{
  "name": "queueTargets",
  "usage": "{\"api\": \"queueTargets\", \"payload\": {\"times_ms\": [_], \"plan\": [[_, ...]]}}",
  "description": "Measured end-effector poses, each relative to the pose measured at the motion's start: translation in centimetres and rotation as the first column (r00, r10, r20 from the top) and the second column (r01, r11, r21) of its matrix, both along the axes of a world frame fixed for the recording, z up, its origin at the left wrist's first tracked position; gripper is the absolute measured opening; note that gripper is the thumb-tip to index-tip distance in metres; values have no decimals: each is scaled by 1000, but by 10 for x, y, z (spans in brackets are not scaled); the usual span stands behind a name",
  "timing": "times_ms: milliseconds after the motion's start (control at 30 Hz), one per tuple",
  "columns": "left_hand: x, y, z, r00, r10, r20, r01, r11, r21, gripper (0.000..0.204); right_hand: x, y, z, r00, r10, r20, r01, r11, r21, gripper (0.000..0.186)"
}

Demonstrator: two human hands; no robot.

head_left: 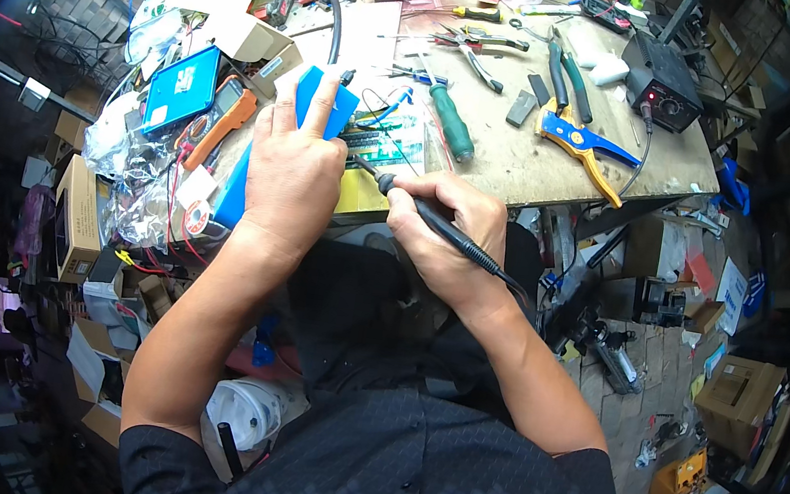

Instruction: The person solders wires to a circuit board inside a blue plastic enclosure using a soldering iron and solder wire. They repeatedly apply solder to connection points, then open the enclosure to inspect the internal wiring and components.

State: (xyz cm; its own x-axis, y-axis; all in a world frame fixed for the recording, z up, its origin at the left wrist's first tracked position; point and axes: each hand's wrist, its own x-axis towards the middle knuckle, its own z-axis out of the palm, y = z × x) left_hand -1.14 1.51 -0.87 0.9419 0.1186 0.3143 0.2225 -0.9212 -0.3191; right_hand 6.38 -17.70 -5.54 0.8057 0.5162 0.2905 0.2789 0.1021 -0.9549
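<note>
My left hand [294, 177] grips a blue plastic case [341, 110], its fingers stretched over the surface and the thumb mostly hidden. In my right hand [452, 235] is a soldering iron [445, 226], held like a pen with its tip end toward the left. Beside the case, a green circuit board [379, 147] with thin wires lies near the table's front edge. Whether the tip touches the board I cannot tell. Just beyond my right hand rests a green-handled screwdriver [450, 125].
Blue-and-yellow wire strippers [586, 148], pliers [473, 51] and a black soldering station [662, 83] sit to the right. On the left are a blue lid [182, 88], an orange multimeter [221, 125] and a solder spool [196, 217]. Cardboard boxes [76, 220] stand below the table.
</note>
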Motion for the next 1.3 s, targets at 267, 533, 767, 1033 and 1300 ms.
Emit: {"api": "queueTargets", "payload": {"times_ms": [267, 533, 767, 1033, 1300], "plan": [[0, 0, 1, 1000, -16, 20, 17, 1000, -22, 12, 0, 2, -4, 999, 7, -51, -5, 999, 38, 17], [1, -2, 3, 1000, -5, 2, 5, 1000, -10, 12, 1, 0, -2, 999, 12, -32, -12, 1000, 12, 17], [1, -1, 2, 1000, -7, 2, 7, 1000, -2, 12, 3, 2, -3, 998, 14, -55, -14, 1000, 5, 18], [1, -2, 2, 1000, 8, -20, -8, 1000, 6, 13, 1, 2, -4, 1000, -21, -14, 21, 1000, 17, 17], [1, -2, 1, 999, 15, -28, -15, 1000, 0, 14, -2, 0, -3, 997, -46, 67, 45, 999, 9, 19]]}}
